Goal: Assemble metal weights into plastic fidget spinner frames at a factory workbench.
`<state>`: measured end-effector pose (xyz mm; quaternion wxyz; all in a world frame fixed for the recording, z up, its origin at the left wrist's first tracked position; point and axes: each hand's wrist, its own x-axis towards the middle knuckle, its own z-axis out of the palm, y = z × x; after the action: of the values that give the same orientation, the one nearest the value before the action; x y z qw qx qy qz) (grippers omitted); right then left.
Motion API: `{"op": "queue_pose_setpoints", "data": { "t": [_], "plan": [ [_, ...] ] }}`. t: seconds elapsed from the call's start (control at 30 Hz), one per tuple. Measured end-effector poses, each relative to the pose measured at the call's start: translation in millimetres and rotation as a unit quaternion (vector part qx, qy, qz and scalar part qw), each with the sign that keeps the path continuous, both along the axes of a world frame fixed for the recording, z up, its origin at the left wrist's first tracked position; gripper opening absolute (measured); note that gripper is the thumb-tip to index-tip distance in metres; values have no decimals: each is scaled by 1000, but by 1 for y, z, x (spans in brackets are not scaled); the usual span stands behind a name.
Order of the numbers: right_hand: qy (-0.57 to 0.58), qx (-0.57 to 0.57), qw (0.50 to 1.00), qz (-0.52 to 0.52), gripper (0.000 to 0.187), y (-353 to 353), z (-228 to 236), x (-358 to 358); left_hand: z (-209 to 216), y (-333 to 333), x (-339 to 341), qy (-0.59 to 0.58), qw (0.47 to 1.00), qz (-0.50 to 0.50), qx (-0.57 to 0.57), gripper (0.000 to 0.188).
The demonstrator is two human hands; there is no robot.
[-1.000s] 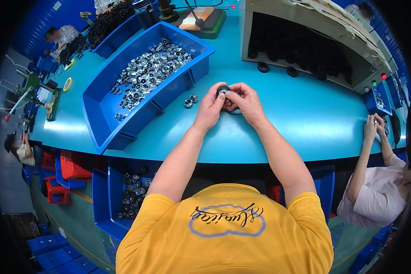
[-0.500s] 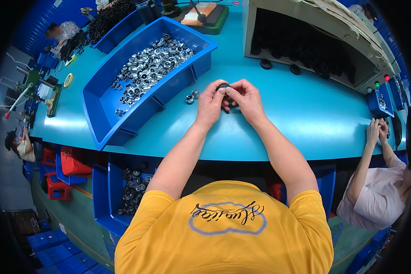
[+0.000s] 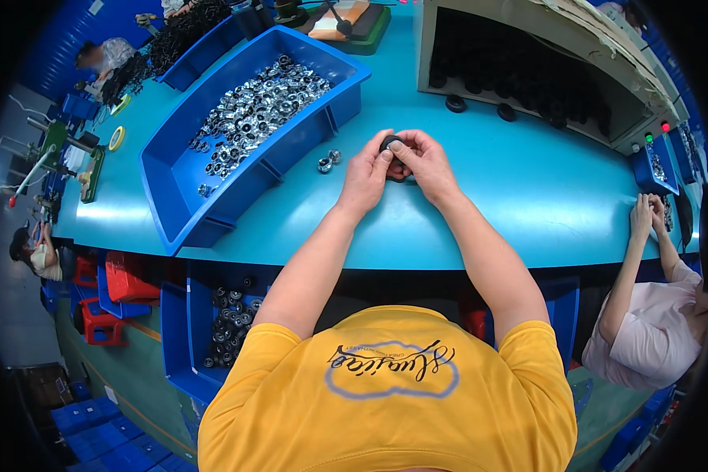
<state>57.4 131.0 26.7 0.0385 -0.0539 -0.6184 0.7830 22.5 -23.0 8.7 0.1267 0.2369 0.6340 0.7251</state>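
Over the blue-green table, both my hands are closed together on a small round black wheel, its rim like a rubber tyre. My left hand (image 3: pixel 363 178) grips the near-left side of the black wheel (image 3: pixel 389 142), and my right hand (image 3: pixel 430 167) presses it with the thumb from the right. The fingers hide most of it. Another dark part shows in shadow under my right fingers, too covered to name. Just left of my hands, a couple of shiny metal hubs (image 3: pixel 326 165) lie on the table.
A large blue bin (image 3: pixel 248 169) of silvery hubs stands at left. Beyond my hands, an open-fronted box (image 3: pixel 519 23) holds black wheels (image 3: pixel 455 103). Below the table, a blue crate (image 3: pixel 177 338) contains dark wheels. A co-worker (image 3: pixel 645 330) handles parts at right.
My hands have shifted slightly and turned the black wheel between the fingers; my right thumb now lies across it. The view has tilted a little.
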Motion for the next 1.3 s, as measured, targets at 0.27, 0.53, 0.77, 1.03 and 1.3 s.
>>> {"op": "queue_pose_setpoints", "data": {
  "t": [0.27, 0.53, 0.77, 1.03, 1.3],
  "plan": [
    [33, 27, 994, -96, 20, -8, -15, -5, 14, 6, 15, 151, 978, 62, -132, 53],
    [-5, -65, 998, 4, 26, -1, 8, 0, 22, 9, 17, 133, 980, 102, -108, 53],
    [67, 32, 994, -81, 27, -8, -12, -6, 13, 9, 15, 194, 967, 108, -124, 54],
    [-12, -117, 993, 30, 27, 11, 7, 1, 10, 3, 8, 17, 1000, 24, 8, 47],
    [23, -30, 999, 6, 27, 5, -2, -2, 26, -5, 8, -14, 996, 48, -71, 29]
  ]
}}
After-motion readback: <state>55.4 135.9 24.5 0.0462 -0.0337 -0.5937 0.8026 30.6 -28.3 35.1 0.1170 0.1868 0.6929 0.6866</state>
